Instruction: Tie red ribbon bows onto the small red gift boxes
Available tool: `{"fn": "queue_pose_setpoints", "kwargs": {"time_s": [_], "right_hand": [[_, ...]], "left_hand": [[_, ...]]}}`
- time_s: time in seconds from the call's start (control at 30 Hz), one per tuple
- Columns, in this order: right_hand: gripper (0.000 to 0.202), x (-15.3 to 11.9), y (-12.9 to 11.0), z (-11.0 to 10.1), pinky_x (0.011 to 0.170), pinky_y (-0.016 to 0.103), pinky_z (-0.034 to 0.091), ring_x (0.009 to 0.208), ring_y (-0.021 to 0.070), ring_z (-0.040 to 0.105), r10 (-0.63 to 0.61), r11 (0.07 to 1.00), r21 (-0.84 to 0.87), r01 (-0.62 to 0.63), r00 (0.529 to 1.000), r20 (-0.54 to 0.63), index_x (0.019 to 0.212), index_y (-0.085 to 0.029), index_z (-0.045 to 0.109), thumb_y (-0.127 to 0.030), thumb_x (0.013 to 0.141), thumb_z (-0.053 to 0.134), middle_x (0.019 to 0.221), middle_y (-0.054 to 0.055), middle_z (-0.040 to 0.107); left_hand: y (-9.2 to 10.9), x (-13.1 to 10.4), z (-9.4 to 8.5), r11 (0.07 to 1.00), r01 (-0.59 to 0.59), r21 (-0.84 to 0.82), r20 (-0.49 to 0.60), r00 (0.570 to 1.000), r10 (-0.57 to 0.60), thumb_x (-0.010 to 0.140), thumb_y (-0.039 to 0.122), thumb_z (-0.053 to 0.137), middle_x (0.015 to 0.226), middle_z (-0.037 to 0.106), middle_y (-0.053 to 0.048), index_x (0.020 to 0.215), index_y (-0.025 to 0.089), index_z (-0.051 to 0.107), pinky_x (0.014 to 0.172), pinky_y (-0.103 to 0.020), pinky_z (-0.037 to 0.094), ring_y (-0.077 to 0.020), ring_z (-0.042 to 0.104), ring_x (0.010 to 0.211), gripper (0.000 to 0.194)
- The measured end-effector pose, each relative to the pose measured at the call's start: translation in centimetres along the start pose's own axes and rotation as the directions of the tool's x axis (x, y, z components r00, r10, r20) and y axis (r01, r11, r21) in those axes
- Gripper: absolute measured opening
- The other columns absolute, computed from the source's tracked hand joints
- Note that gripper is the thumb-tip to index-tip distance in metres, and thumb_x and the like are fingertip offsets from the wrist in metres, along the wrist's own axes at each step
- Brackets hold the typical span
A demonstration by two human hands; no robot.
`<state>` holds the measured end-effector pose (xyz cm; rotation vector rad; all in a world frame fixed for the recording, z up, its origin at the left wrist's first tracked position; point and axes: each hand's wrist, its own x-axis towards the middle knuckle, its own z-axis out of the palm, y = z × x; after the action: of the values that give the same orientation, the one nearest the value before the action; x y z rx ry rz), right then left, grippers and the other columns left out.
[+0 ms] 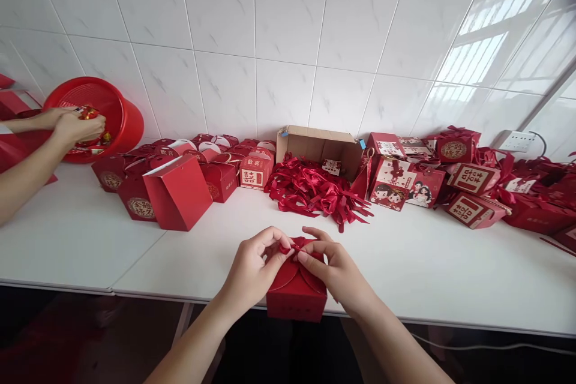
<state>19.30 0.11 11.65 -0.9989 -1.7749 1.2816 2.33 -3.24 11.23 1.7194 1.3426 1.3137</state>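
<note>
One long white table (189, 252) across the lower half of the frame, bearing a tipped red basket (131, 126) at upper left, an open cardboard box (310, 147) and a red ribbon heap (310, 189) near centre. At lower centre, by the table's near edge, a red gift box (297, 306); over its lid, left hand (254, 264) and right hand (335, 267) nearly closed, pinching a narrow ribbon (296, 247).

The left hand (256, 264), right hand (335, 270) and forearms (202, 330) are bare. Black clothing (288, 354) shows below the white worktop's (427, 270) near edge.
</note>
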Motion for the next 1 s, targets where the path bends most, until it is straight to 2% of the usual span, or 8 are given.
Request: {"fn": "queue_pose_setpoints", "kwargs": {"time_s": [0.07,0.13,0.27,0.33,0.47,0.73,0.87,1.0], "right_hand": [[0.022,0.2,-0.1,-0.2,0.106,0.04,0.032,0.137,0.0256,0.028,-0.033,0.999,-0.01,0.033,0.998,0.052,0.078,-0.02,0.071,-0.039,0.082,0.061,0.135,0.009,0.047],[0.024,0.4,-0.2,-0.3,0.106,0.041,0.03,0.135,0.026,0.031,-0.064,0.998,-0.012,0.065,0.994,0.085,0.08,-0.02,0.072,-0.04,0.083,0.061,0.136,0.01,0.047],[0.029,0.3,-0.1,-0.2,0.104,0.041,0.033,0.129,0.0267,0.04,-0.07,0.995,0.076,0.065,0.996,0.061,0.077,-0.019,0.072,-0.045,0.082,0.06,0.128,0.01,0.053],[0.03,0.1,0.1,0.0,0.1,0.039,0.037,0.124,0.0269,0.045,-0.043,0.99,0.139,0.038,0.999,0.034,0.076,-0.019,0.072,-0.046,0.081,0.061,0.127,0.01,0.053],[0.027,-0.2,0.0,0.1,0.101,0.038,0.036,0.123,0.0256,0.045,-0.028,0.988,0.155,0.023,0.999,0.026,0.075,-0.02,0.073,-0.044,0.08,0.063,0.123,0.009,0.053],[0.02,-0.9,-0.3,0.1,0.097,0.032,0.04,0.123,0.0222,0.043,0.005,0.977,0.212,-0.022,0.996,0.084,0.086,-0.025,0.074,-0.041,0.082,0.063,0.126,0.007,0.046],[0.019,-1.5,-0.5,0.0,0.102,0.031,0.036,0.127,0.0199,0.039,-0.008,0.985,0.173,-0.014,0.992,0.124,0.097,-0.028,0.072,-0.037,0.083,0.062,0.129,0.005,0.043],[0.021,-1.7,-0.3,0.1,0.1,0.031,0.038,0.127,0.0198,0.039,-0.032,0.992,0.127,0.015,0.99,0.134,0.1,-0.028,0.071,-0.033,0.085,0.059,0.131,0.006,0.041]], "left_hand": [[0.1,0.5,0.1,1.0,0.0,-0.029,0.021,1.0,0.0,0.086,0.02,0.051,0.082,0.063,0.0,0.081,0.02,0.053,0.069,-0.025,0.048,-0.0135,0.062,0.077,0.005],[0.1,0.9,0.3,0.999,0.0,-0.047,0.04,0.999,0.002,0.085,0.019,0.051,0.084,0.062,0.0,0.086,0.02,0.051,0.071,-0.025,0.048,-0.0136,0.062,0.079,0.002],[0.4,0.9,0.2,0.998,-0.041,-0.04,-0.021,0.999,0.04,0.084,0.023,0.055,0.103,0.058,-0.004,0.105,0.022,0.044,0.075,-0.028,0.048,-0.0141,0.06,0.085,0.024],[0.5,0.4,0.1,0.993,-0.097,0.06,-0.068,0.993,0.101,0.083,0.024,0.056,0.103,0.056,-0.004,0.099,0.022,0.047,0.08,-0.029,0.047,-0.0152,0.058,0.091,0.018],[0.8,-0.7,0.0,0.964,-0.119,0.239,-0.025,0.991,0.128,0.08,0.023,0.06,0.088,0.06,-0.001,0.085,0.02,0.053,0.075,-0.027,0.045,-0.0151,0.058,0.085,0.008],[0.6,-0.5,-0.2,0.954,-0.08,0.288,-0.088,0.99,0.11,0.08,0.024,0.06,0.079,0.064,0.0,0.076,0.02,0.058,0.065,-0.026,0.046,-0.0144,0.06,0.074,0.006],[0.5,-0.4,-0.7,0.961,-0.105,0.257,-0.079,0.988,0.129,0.079,0.024,0.062,0.079,0.065,0.0,0.072,0.02,0.061,0.072,-0.026,0.049,-0.0148,0.062,0.077,0.008],[0.1,-0.4,-0.9,0.975,-0.037,0.219,-0.081,0.995,0.056,0.077,0.026,0.064,0.081,0.067,-0.001,0.073,0.021,0.066,0.076,-0.028,0.05,-0.0168,0.064,0.08,0.006]]}}
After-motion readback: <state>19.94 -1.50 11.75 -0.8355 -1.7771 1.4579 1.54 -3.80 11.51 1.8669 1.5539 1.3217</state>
